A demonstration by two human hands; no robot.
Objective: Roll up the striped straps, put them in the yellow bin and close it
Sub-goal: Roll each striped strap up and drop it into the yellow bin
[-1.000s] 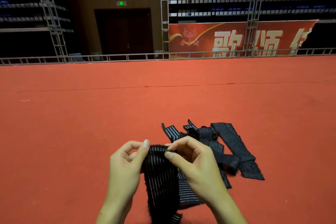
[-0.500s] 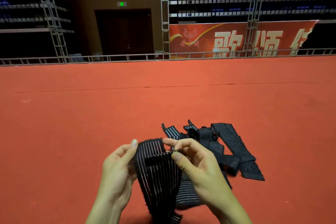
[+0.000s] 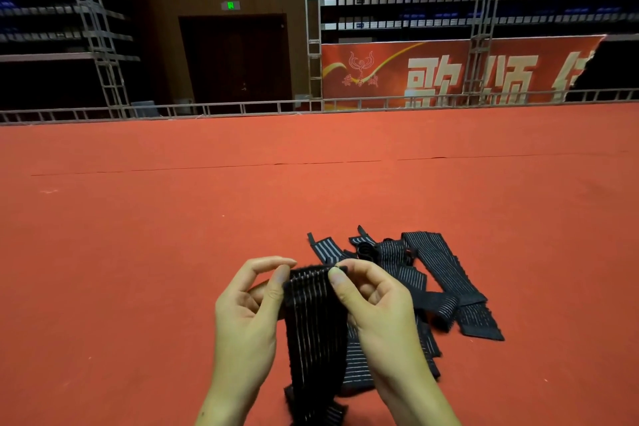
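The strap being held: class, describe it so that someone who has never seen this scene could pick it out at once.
Start from the wide red carpet, then find the pile of dark striped straps lying near its front. Just before that pile, one strap hangs between the left hand and right hand. It alone is lifted off the carpet, pinched at its top edge.

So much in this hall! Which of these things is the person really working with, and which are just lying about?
In the job:
- held strap, gripped at its top by left hand and right hand
- strap pile on the carpet

Just there:
- red carpet
- red banner
- metal truss
- dark door

No yellow bin in view.
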